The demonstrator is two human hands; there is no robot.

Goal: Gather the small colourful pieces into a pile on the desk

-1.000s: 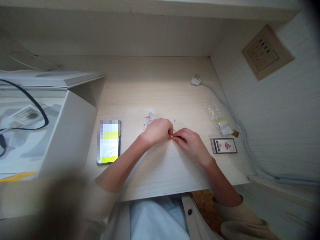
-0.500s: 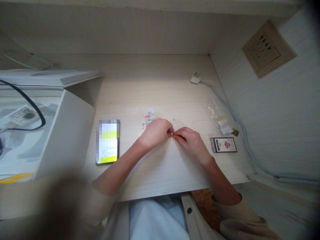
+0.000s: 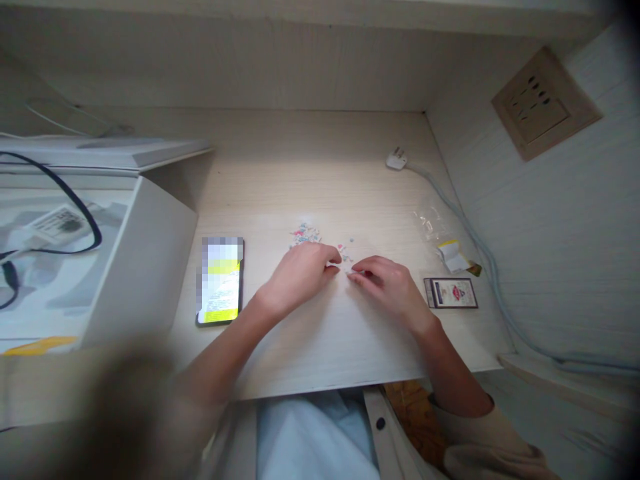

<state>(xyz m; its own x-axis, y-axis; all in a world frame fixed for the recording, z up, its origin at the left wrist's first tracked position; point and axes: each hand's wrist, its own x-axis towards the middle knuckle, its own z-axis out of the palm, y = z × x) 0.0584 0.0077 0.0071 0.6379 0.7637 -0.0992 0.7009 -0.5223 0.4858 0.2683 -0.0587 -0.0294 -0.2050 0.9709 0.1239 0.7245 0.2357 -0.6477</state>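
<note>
Both hands rest on a pale wooden desk (image 3: pixel 310 340). My left hand (image 3: pixel 303 270) has its fingers curled together, the tips pinching near a few tiny coloured beads (image 3: pixel 345 255). My right hand (image 3: pixel 387 287) lies just to the right, fingertips pinched on something too small to make out. The two hands' fingertips are a short gap apart. A small heap of coloured beads (image 3: pixel 305 234) lies just beyond my left hand.
A phone (image 3: pixel 221 280) with a lit screen lies left of the hands. A small card packet (image 3: pixel 453 293), a clear plastic bag (image 3: pixel 431 223) and a yellow-white paper slip (image 3: pixel 453 255) lie to the right. A plug (image 3: pixel 396 160) and cable run along the right wall below a socket plate (image 3: pixel 545 103). A white box (image 3: pixel 140 260) stands left.
The two hands, whose fingertips were touching, have drawn slightly apart and lowered toward the desk. The left hand's fingers have loosened a little.
</note>
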